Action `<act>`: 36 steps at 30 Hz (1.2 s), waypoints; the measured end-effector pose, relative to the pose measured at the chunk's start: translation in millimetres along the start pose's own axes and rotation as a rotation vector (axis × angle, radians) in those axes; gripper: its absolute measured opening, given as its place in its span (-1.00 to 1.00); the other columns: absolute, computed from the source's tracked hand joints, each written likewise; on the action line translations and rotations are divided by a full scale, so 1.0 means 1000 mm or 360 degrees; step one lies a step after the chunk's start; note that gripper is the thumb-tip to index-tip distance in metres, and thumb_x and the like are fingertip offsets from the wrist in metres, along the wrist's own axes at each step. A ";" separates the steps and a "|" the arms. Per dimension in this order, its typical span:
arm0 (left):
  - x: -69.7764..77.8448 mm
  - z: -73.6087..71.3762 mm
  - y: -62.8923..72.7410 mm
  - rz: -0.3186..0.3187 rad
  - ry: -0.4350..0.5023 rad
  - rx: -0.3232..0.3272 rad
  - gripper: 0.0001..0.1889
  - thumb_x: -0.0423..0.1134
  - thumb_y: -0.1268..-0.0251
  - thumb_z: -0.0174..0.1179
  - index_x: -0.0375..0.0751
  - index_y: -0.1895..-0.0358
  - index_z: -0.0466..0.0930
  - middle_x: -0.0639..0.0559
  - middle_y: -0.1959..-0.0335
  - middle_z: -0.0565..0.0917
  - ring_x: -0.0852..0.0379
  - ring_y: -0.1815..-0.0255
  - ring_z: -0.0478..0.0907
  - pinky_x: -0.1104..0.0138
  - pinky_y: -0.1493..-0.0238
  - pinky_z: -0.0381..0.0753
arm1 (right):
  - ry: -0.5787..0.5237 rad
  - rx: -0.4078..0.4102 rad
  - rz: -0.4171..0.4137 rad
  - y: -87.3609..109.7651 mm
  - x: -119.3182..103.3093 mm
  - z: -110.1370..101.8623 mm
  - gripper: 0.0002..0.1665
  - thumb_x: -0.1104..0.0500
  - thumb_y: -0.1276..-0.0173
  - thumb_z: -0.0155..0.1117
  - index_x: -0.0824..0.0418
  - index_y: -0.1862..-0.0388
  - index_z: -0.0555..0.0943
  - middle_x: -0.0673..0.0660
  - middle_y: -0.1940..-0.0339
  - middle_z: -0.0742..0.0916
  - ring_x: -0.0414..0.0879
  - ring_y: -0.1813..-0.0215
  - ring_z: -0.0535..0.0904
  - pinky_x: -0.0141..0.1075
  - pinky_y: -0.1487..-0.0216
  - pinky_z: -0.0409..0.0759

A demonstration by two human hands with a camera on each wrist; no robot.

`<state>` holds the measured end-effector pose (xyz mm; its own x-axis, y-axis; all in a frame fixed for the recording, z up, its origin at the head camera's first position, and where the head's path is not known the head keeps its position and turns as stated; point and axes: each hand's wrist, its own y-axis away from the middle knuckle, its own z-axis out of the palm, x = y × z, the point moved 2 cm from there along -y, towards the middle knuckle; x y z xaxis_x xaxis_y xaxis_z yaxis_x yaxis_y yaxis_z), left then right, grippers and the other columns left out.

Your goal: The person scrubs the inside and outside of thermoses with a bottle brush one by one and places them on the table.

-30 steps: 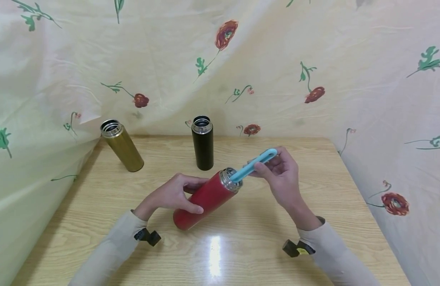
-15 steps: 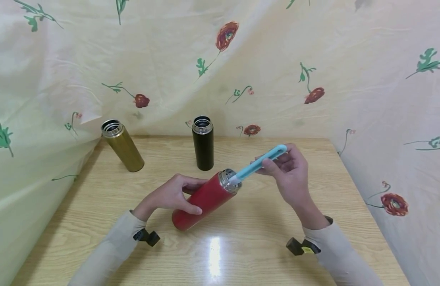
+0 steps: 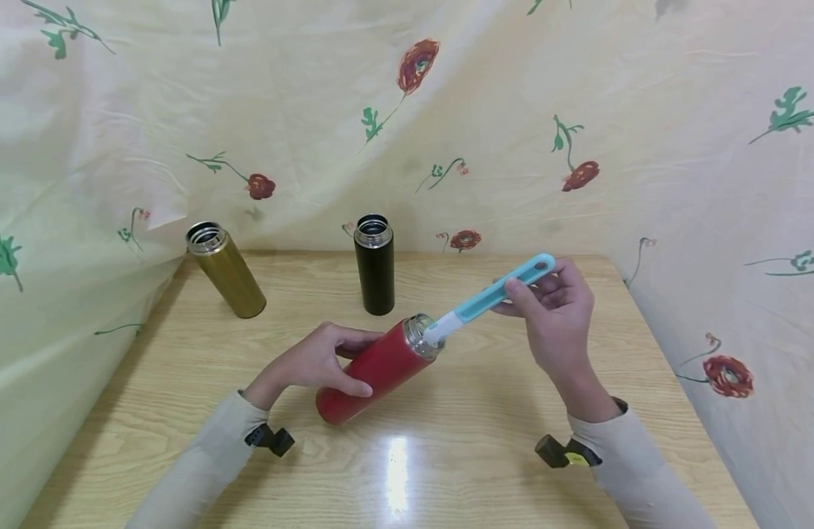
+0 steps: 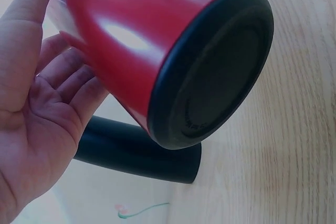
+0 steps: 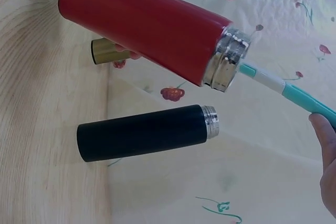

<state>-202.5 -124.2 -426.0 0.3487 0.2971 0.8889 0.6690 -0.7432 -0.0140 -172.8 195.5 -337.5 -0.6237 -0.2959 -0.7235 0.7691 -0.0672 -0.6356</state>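
My left hand [image 3: 324,361] grips a red thermos bottle [image 3: 383,371] round its body and holds it tilted, its open steel mouth toward the upper right. The left wrist view shows the bottle's black base [image 4: 215,77]. In my right hand [image 3: 555,316] a brush-like tool with a light blue handle [image 3: 489,300] is pinched between thumb and fingers. Its white neck [image 5: 269,81] runs into the bottle's mouth, and the end inside the bottle is hidden.
A black thermos bottle [image 3: 375,272] stands upright and lidless behind the red one. Farther left stands an open gold bottle [image 3: 230,275]. Flowered cloth [image 3: 301,110] hangs behind the wooden table [image 3: 473,455] and at its sides.
My right hand has moved up and to the right, drawing the blue-handled tool partly out, so its white neck now shows. The left hand and the red bottle have barely moved.
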 end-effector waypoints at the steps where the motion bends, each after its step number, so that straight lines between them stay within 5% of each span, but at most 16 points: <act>1: 0.000 0.000 0.000 -0.0002 -0.0003 -0.0001 -0.20 -0.11 -0.08 0.55 -0.21 -0.43 0.47 0.01 -0.16 0.72 0.14 -0.08 0.70 0.20 -0.13 0.69 | 0.0001 0.0006 -0.0004 0.000 0.000 0.000 -0.81 0.61 -0.31 0.18 0.43 0.17 0.51 0.22 0.32 0.79 -0.01 0.28 0.81 -0.13 0.31 0.75; 17: -0.004 0.001 -0.002 -0.0014 -0.0056 0.0010 -0.20 -0.07 -0.07 0.56 -0.18 -0.43 0.49 0.04 -0.17 0.72 0.16 -0.08 0.70 0.15 -0.14 0.69 | 0.0040 0.0138 -0.0051 0.003 -0.001 0.002 -0.84 0.58 -0.32 0.24 0.50 0.17 0.50 0.25 0.34 0.77 0.01 0.28 0.81 -0.16 0.37 0.75; 24: -0.002 0.002 -0.003 -0.0014 -0.0068 0.0011 -0.21 -0.07 -0.09 0.55 -0.17 -0.43 0.48 0.04 -0.18 0.71 0.16 -0.07 0.70 0.25 -0.12 0.69 | 0.0079 0.0161 0.0027 0.009 0.007 0.004 -0.84 0.57 -0.34 0.24 0.43 0.18 0.51 0.19 0.33 0.76 -0.03 0.28 0.81 -0.17 0.36 0.76; 36: 0.000 0.005 -0.008 -0.0017 -0.0046 0.0030 -0.21 -0.06 -0.08 0.55 -0.12 -0.43 0.50 0.09 -0.15 0.72 0.16 -0.07 0.70 0.08 -0.12 0.70 | 0.0161 0.0111 0.0178 0.020 0.018 0.016 -0.81 0.54 -0.33 0.29 0.47 0.17 0.46 0.17 0.33 0.75 -0.06 0.29 0.80 -0.16 0.34 0.76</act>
<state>-204.9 -114.9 -428.5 0.3600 0.3222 0.8756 0.6847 -0.7287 -0.0134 -166.6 173.5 -358.7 -0.5418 -0.2078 -0.8144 0.8402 -0.1061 -0.5318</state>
